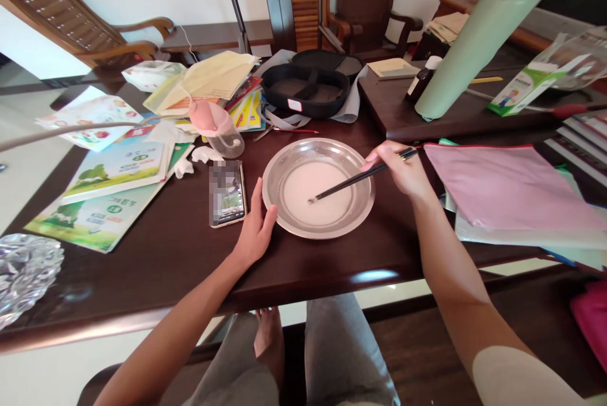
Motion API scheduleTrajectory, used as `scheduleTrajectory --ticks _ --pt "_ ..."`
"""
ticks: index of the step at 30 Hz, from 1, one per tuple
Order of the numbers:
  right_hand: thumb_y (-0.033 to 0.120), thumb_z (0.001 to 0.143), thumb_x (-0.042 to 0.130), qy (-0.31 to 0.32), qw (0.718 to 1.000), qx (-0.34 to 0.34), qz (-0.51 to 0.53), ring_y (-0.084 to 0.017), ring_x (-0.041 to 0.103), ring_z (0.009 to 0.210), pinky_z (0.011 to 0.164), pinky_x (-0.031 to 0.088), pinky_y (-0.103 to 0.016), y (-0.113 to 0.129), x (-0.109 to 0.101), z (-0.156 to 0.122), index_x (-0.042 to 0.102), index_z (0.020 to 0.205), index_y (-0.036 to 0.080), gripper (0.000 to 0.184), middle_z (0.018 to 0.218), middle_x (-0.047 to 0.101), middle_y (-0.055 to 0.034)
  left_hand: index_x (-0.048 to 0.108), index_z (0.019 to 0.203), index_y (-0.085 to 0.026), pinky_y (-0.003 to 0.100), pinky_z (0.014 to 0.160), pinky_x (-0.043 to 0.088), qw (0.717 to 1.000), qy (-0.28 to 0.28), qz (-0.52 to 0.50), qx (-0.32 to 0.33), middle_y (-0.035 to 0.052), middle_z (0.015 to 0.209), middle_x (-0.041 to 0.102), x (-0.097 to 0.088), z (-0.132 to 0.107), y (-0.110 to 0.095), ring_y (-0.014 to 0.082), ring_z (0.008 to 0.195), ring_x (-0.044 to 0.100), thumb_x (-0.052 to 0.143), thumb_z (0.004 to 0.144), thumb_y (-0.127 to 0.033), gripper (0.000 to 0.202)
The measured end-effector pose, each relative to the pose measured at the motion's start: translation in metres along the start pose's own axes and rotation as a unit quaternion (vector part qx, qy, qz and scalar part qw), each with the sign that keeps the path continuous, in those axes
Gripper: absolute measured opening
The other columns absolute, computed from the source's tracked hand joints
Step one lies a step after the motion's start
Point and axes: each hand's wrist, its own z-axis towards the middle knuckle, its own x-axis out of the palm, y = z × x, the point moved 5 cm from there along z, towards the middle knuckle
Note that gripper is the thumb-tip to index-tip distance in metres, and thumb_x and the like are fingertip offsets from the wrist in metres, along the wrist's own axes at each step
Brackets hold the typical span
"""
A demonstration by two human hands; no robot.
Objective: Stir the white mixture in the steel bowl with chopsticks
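Note:
A round metal dish [318, 233] stands on the dark wooden table in front of me, with a milky white liquid [313, 184] in its bottom. My right hand [396, 167] is closed around black chopsticks [363, 175] at the dish's right rim. Their tips reach down into the liquid near its middle. My left hand [258, 226] lies against the dish's left rim, thumb and fingers apart, steadying or touching its edge. Just left of that hand is a phone [227, 194] with its screen lit.
Left of the dish lie crumpled tissues [205, 154], booklets [109, 203] and a pink-lidded cup [220, 128]. Behind it sits an open black case [306, 93]. On the right are a pink pouch [502, 184], a tall green flask [478, 45] and a small dark bottle [424, 77]. A glass dish [28, 273] stands far left.

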Motion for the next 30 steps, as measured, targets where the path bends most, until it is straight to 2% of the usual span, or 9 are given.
scheduleTrajectory --ticks 2,4,7,9,14,16,19,23,30 --pt "0.063 0.089 0.068 0.029 0.999 -0.019 -0.030 -0.024 0.079 0.084 0.086 0.061 -0.037 0.005 0.006 -0.001 0.079 0.080 0.025 0.040 0.081 0.082 -0.0035 0.019 0.167 -0.020 0.044 0.133 0.015 1.000 0.002 0.001 -0.001 0.0137 0.175 0.021 0.000 0.000 0.000 0.0283 0.162 0.020 0.042 0.100 -0.070 0.087" --pt "0.062 0.089 0.068 0.007 0.998 -0.034 -0.049 -0.024 0.079 0.088 0.089 0.060 -0.037 0.007 0.002 0.000 0.079 0.081 0.025 0.039 0.084 0.082 -0.0037 0.018 0.168 -0.020 0.045 0.133 0.015 1.000 0.003 0.001 -0.002 0.0139 0.175 0.020 0.000 0.000 0.001 0.0282 0.162 0.020 0.042 0.100 -0.070 0.087" --pt "0.063 0.089 0.068 -0.080 0.996 -0.028 -0.024 -0.023 0.078 0.075 0.081 0.062 -0.038 0.001 -0.015 0.002 0.075 0.076 0.025 0.041 0.069 0.078 -0.0022 0.017 0.168 -0.018 0.046 0.133 0.014 1.000 0.004 0.005 -0.005 0.0151 0.175 0.020 0.000 0.000 0.001 0.0285 0.162 0.019 0.040 0.100 -0.071 0.089" --pt "0.065 0.088 0.067 -0.095 0.995 -0.013 0.003 -0.023 0.076 0.065 0.075 0.062 -0.038 -0.004 -0.019 0.002 0.073 0.073 0.025 0.043 0.060 0.074 -0.0010 0.016 0.168 -0.017 0.046 0.133 0.014 1.000 0.007 0.009 -0.008 0.0160 0.175 0.019 0.001 0.000 0.001 0.0287 0.162 0.019 0.040 0.100 -0.072 0.091" --pt "0.066 0.086 0.069 0.035 0.999 -0.001 -0.001 -0.024 0.079 0.074 0.079 0.063 -0.038 -0.001 0.006 -0.001 0.078 0.079 0.025 0.042 0.073 0.080 -0.0024 0.016 0.167 -0.015 0.045 0.133 0.014 1.000 0.006 0.012 -0.012 0.0162 0.176 0.016 0.001 0.000 0.001 0.0283 0.163 0.017 0.038 0.099 -0.074 0.093" --pt "0.065 0.087 0.069 0.055 0.998 -0.018 -0.027 -0.025 0.080 0.084 0.084 0.062 -0.039 0.005 0.012 -0.002 0.080 0.082 0.026 0.041 0.081 0.083 -0.0030 0.015 0.167 -0.014 0.045 0.133 0.014 1.000 0.007 0.013 -0.014 0.0167 0.176 0.015 0.001 0.000 0.002 0.0282 0.163 0.017 0.038 0.099 -0.074 0.094" --pt "0.062 0.088 0.069 -0.011 0.999 -0.032 -0.038 -0.025 0.079 0.086 0.087 0.061 -0.039 0.007 0.000 0.000 0.079 0.081 0.025 0.039 0.081 0.082 -0.0029 0.015 0.167 -0.013 0.044 0.133 0.015 1.000 0.007 0.015 -0.014 0.0176 0.175 0.016 0.000 0.000 0.002 0.0284 0.163 0.018 0.037 0.098 -0.075 0.095" --pt "0.059 0.091 0.068 -0.093 0.995 -0.021 0.007 -0.021 0.076 0.066 0.077 0.061 -0.036 -0.003 -0.019 0.001 0.075 0.074 0.025 0.039 0.062 0.075 -0.0002 0.016 0.167 -0.014 0.046 0.132 0.017 1.000 0.006 0.017 -0.011 0.0172 0.175 0.018 0.001 0.001 0.002 0.0292 0.162 0.019 0.038 0.099 -0.074 0.093" --pt "0.060 0.089 0.070 0.055 0.998 -0.009 0.000 -0.023 0.080 0.080 0.081 0.062 -0.036 0.003 0.010 -0.002 0.080 0.084 0.026 0.036 0.079 0.082 -0.0023 0.017 0.167 -0.017 0.045 0.132 0.017 1.000 0.005 0.015 -0.009 0.0159 0.175 0.018 0.001 0.001 0.001 0.0290 0.162 0.018 0.039 0.099 -0.073 0.092"
